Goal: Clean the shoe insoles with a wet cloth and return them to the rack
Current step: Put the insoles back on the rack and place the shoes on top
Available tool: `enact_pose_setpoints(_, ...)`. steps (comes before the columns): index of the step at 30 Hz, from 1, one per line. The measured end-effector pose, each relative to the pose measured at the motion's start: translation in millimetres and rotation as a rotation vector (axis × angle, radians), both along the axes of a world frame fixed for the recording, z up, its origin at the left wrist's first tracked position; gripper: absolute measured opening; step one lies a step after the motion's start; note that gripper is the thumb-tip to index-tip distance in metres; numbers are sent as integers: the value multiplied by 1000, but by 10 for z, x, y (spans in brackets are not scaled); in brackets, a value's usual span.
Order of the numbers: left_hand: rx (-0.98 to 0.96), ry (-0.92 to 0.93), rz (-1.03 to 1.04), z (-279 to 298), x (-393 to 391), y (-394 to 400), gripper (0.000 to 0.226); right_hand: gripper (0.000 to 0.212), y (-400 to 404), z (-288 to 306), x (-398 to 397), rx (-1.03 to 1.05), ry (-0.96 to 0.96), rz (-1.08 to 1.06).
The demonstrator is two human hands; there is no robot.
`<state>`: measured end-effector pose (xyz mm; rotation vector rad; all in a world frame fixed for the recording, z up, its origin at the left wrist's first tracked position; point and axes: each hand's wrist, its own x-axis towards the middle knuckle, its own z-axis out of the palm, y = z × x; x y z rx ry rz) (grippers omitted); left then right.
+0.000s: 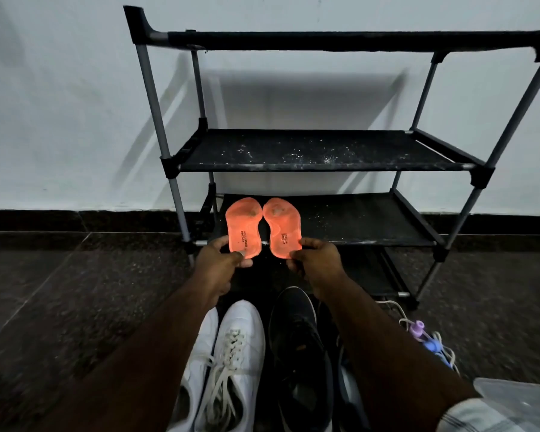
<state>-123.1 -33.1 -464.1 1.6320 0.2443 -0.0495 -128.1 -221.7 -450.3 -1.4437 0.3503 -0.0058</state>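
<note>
Two bright orange insoles lie side by side at the left end of a low shelf of the black shoe rack (pixel 356 222), toes pointing at the wall. My left hand (pixel 219 263) pinches the heel of the left insole (pixel 242 226). The heel of the right insole (pixel 282 227) is pinched by my right hand (pixel 317 263). Both heels stick out over the shelf's front bar. No cloth can be made out for certain.
White sneakers (pixel 222 363) and black sneakers (pixel 300 353) stand on the dark floor below my arms. A purple and blue item with white cord (pixel 427 338) lies to the right, near a clear plastic container (pixel 521 400). The rack's middle shelf (pixel 318 151) is dusty.
</note>
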Motion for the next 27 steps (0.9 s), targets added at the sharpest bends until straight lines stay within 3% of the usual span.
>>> enact_pose_setpoints(8,42,36,0,3,109,11,46,29,1,-60,135,-46,20,3)
enact_pose_setpoints(21,204,13,6,-61,179,25,32,38,-5,-125,167,-206,12,-7)
enact_pose_setpoints(24,283,-59,17,-72,171,29,30,11,-17,-100,99,-336,-11,-11)
enact_pose_setpoints(27,378,-97,188,-119,91,79,29,25,-75,-99,-2,-593,-50,-29)
